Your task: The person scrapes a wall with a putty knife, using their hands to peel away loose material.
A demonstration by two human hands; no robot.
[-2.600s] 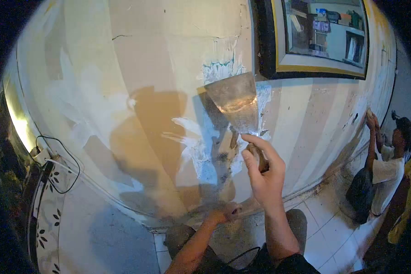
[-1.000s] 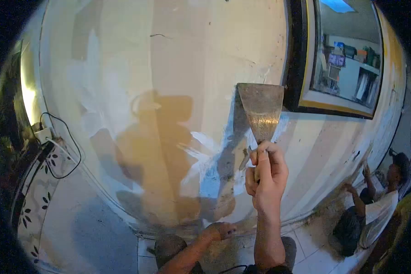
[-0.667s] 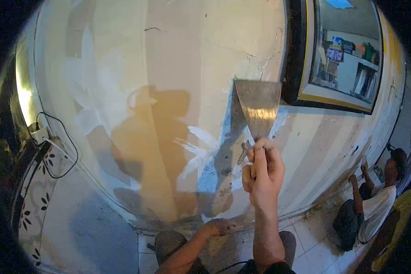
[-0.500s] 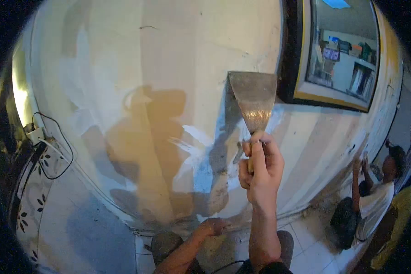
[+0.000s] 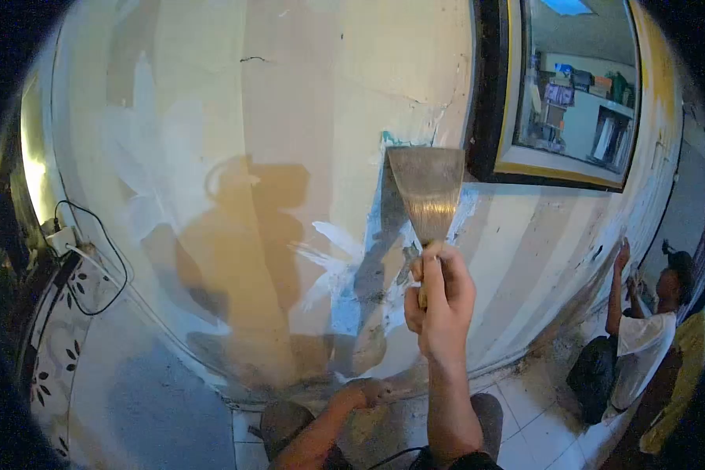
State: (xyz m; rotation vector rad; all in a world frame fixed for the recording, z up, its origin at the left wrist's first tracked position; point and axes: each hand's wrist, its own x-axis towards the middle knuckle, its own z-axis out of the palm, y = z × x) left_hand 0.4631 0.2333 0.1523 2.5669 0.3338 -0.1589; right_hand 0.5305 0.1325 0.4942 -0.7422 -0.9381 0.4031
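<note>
My right hand (image 5: 442, 301) is closed around the handle of a wide metal scraper (image 5: 427, 184), its blade pointing up in front of the wall (image 5: 290, 86). Behind and beside the blade, the striped wall covering is gone in a patch (image 5: 348, 301) of bluish and grey surface. Whether the blade edge touches the wall is hard to tell. Low down, near my knees, my left hand (image 5: 366, 392) appears small and dark; its fingers are not clear.
A framed mirror (image 5: 560, 176) hangs at the upper right. Another person (image 5: 646, 337) sits by the wall at the right, arms raised towards it. At the left, a white socket block (image 5: 60, 237) with cables lies beside a patterned surface (image 5: 94, 368). White floor tiles (image 5: 525, 399) show below.
My right hand and the scraper have moved down and slightly left, uncovering a torn edge above the blade. The other person's hand has moved up along the wall.
</note>
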